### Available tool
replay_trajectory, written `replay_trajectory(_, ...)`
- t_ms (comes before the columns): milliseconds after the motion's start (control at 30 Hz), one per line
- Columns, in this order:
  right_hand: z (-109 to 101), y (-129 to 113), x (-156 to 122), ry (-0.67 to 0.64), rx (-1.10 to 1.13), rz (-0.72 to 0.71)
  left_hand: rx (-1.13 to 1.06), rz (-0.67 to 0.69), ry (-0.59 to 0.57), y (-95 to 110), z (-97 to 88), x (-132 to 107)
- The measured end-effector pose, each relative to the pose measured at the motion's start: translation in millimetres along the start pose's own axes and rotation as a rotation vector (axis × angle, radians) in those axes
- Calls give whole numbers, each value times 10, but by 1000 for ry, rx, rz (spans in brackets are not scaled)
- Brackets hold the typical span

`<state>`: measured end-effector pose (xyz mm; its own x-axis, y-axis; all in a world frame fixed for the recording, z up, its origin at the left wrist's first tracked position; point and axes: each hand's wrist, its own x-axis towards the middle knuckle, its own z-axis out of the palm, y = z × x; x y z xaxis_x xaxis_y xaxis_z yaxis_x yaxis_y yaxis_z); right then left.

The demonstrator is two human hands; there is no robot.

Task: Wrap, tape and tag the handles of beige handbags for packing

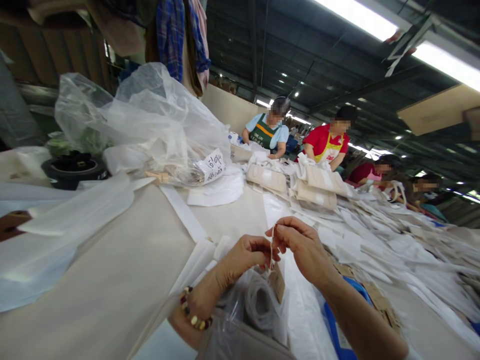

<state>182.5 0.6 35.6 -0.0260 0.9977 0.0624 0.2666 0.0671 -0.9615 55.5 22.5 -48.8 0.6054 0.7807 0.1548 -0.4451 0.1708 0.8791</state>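
Observation:
Between my two hands a thin white string is drawn up, with a brown cardboard hang tag (276,283) dangling below it. My left hand (250,254) pinches the string low, near the tag. Higher up, the fingertips of my right hand (298,242) close on the same string. Directly beneath is a bag wrapped in clear plastic (240,330), with a coiled, plastic-covered strap or handle (260,302) on top. My left wrist wears a beaded bracelet (194,312). Part of the bag is hidden by my left forearm.
A blue tray (339,325) and several brown tags (380,302) lie at right. A large clear plastic bag (161,125) sits at the back left beside a black round object (75,170). Stacked beige bags (318,182) and white wrapping fill the table's far side, where several people work.

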Motion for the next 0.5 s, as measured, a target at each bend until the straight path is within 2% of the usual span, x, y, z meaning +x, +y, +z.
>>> replay_trajectory(100, -9, 18, 5, 26, 10, -8, -38, -21, 6, 2, 14, -6)
replay_trajectory(367, 31, 60, 25, -27, 78, -1, -64, -27, 17, 3, 30, 0)
replay_trajectory(500, 21, 54, 21, -8, 5, -40, -66, -17, 41, 3, 28, 6)
